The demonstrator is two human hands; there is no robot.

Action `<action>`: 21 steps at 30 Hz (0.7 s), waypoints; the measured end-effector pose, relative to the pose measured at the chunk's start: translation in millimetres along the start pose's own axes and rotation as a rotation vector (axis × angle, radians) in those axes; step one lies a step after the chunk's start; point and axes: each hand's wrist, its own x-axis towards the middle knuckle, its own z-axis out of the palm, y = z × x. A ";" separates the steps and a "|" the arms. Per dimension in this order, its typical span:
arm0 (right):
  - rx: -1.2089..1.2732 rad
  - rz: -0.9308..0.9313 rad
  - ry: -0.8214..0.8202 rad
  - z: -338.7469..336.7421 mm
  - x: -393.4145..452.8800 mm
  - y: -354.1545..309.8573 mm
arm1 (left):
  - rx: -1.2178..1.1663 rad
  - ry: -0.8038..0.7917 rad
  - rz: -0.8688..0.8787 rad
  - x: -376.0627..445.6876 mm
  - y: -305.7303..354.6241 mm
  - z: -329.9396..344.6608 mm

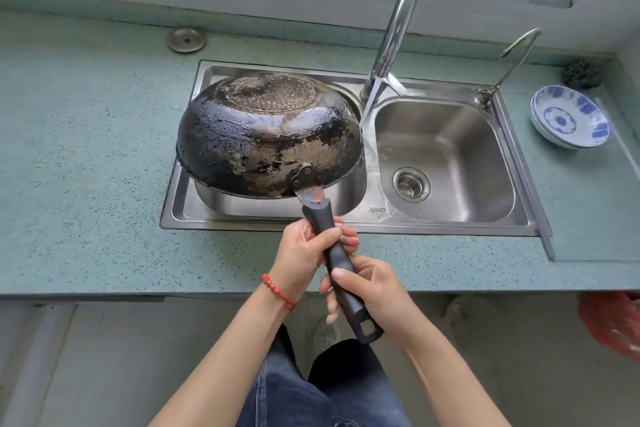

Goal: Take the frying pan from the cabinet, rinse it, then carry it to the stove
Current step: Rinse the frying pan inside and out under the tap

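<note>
Steel sink (446, 218) w/ tap running; I'd keep left hand (304, 253) & right hand (374, 291) clamped on frying pan (266, 135) handle, tilt to drain.

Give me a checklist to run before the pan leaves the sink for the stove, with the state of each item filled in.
1. Both hands on the handle: left hand and right hand grip the long black plastic handle: ok.
2. Blackened round metal frying pan turned underside up over the left basin of the stainless steel double sink: ok.
3. Curved chrome tap shut off: water is running: not ok.
4. Pan inside rinsed: hidden: cannot tell.
5. Stacked blue-and-white patterned bowls clear of the pan: ok.
</note>
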 end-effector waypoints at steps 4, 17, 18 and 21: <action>-0.157 0.036 0.141 5.4 2.1 -6.6 | 0.142 0.040 0.066 0.4 5.4 3.3; -0.307 -0.134 0.445 18.2 9.6 10.6 | -0.019 0.083 -0.011 3.3 2.9 6.0; -0.288 -0.136 0.437 17.5 9.6 11.5 | -0.093 0.079 -0.038 3.7 1.6 5.6; -0.232 -0.131 0.402 15.4 9.4 12.3 | -0.340 0.022 -0.152 3.9 -0.9 2.5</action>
